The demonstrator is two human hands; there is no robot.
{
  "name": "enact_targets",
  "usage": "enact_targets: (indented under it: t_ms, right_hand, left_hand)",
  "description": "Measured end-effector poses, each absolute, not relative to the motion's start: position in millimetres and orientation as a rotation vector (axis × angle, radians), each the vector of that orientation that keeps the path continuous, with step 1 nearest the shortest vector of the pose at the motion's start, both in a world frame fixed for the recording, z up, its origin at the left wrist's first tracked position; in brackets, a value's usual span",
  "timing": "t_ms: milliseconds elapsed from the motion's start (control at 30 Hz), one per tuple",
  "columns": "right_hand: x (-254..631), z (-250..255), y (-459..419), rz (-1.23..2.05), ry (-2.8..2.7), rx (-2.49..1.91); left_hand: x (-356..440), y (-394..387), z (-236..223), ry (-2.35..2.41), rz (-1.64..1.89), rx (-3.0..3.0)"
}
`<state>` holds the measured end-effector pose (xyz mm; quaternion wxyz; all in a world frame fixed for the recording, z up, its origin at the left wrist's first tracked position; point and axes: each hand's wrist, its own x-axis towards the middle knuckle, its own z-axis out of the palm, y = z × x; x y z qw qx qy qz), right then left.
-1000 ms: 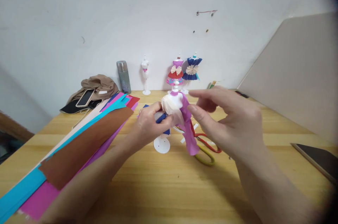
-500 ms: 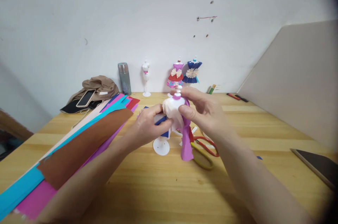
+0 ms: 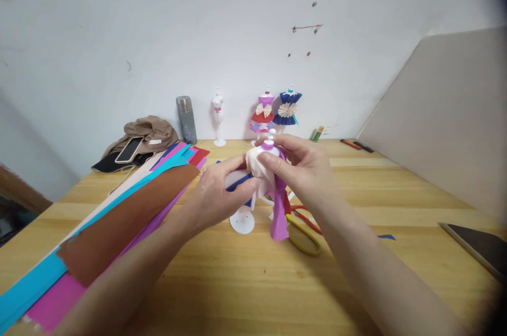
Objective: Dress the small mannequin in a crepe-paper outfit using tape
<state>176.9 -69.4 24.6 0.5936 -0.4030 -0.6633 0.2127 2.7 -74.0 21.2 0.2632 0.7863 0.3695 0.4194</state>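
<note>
"Mannequin point(image 3: 272, 150) gripped?"

"Yes, between left hand point(image 3: 224, 185) and right hand point(image 3: 303, 167), both clasping it."

"Covered?"

"Partly, I'd judge: pink strip point(image 3: 279, 222) dangles loose below the right hand; cream wrap point(image 3: 266, 180) is already on, between both."

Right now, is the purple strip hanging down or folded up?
The purple strip hangs down: its lower end drops below your right hand.

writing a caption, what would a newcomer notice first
Probably the small white mannequin draped in cream and purple material, between the left hand and right hand at centre. Next, the long brown, turquoise and magenta sheets at left on the wooden table. Then the navy pleated dress with a cream bow near the white wall.
</note>
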Motion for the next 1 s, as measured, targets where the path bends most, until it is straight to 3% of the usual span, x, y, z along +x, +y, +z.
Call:
enact_targets:
  t_ms: [233, 1000]
  right_hand:
    - [178, 24, -72, 0.468, -1.588, -0.906]
    - [175, 26, -78, 0.238, -1.711, -0.851]
  left_hand:
    - [7, -66, 10, 0.826, 1.578, 2.017]
    - [14, -76, 13, 0.948, 1.684, 2.232]
